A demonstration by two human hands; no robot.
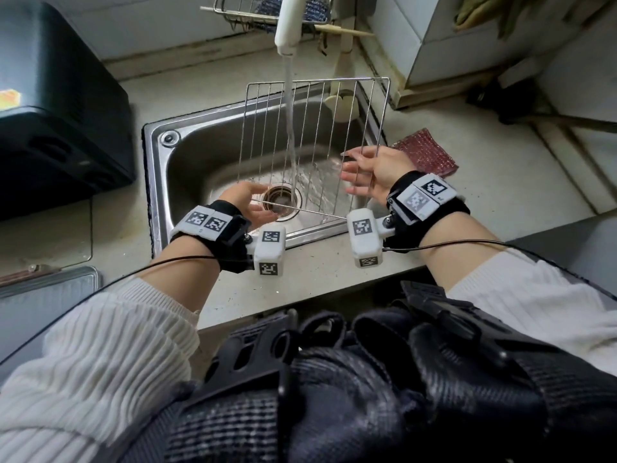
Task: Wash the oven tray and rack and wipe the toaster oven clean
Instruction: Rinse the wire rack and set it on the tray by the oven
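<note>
The sink (187,152) lies in front of both hands, and the tap (287,25) above it sends a stream of water (289,128) down to the drain (282,200). The rack (310,142) stands in this stream, tilted: its near edge is low, just over the drain, and its far edge rises up and away from the person toward the back wall. Its wires run from the near edge to the far edge, so the long lines of the rack point away from the fingers, not across them.

The right hand (374,172) is at the right side of the rack. Its thumb and palm hold the side wire, while the fingers (350,177) stretch out rather straight to the left, across the lower wires. The left hand (248,203) is at the near left corner, and its loosely bent fingers seem to support the near bar from below; how firmly it grips I cannot tell, because the palm hides the contact.

I judge that rinsing is the step in hand. The water falls between the two hands, a little nearer to the left hand, so the wires beside the right fingers probably need a shift of the rack to the left.

A red cloth (425,152) lies on the counter just behind the right hand.
</note>
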